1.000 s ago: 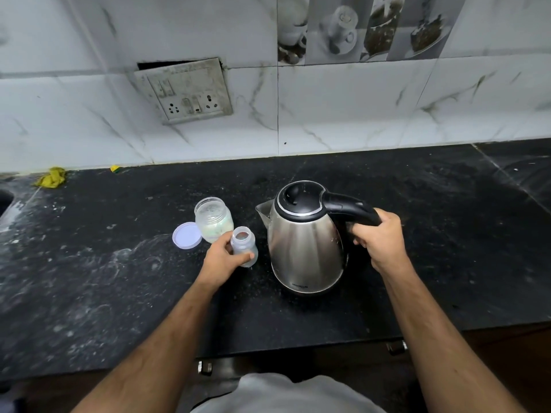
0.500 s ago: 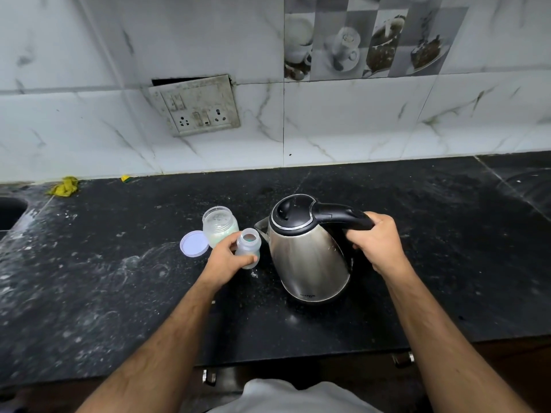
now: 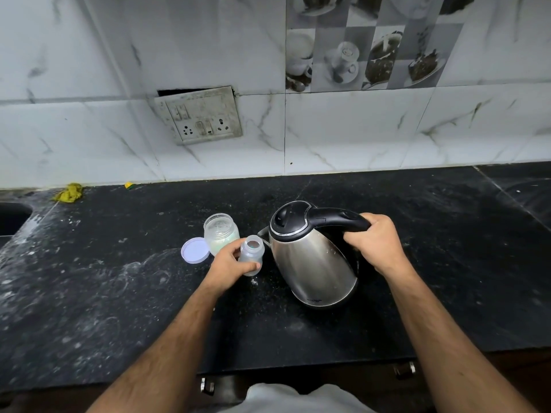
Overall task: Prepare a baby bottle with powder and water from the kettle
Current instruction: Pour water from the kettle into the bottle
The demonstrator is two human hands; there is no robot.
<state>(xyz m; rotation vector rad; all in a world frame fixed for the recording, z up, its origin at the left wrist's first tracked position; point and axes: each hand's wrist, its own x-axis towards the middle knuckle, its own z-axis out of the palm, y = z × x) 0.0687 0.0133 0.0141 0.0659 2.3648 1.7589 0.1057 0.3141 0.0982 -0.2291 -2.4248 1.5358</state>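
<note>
Head view: kettle tipped toward open bottle

Small clear baby bottle (image 3: 251, 255), uncapped, mid-counter, gripped by left hand (image 3: 229, 268). Steel kettle (image 3: 310, 257), lid closed, tilted spout-first toward it, black handle clenched in right hand (image 3: 377, 244). Open glass jar (image 3: 221, 234) holds pale powder; its white lid (image 3: 195, 250) lies alongside. Black counter (image 3: 447, 278) bare rightward.

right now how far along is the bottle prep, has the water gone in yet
Done: the powder jar stands open, its lid off beside it. Whether powder is already in the bottle is unclear. In hand: the left hand grips the open baby bottle; the right hand tilts the kettle, spout at the bottle's mouth. No water visible yet. Left: pour, cap, mix.
</note>
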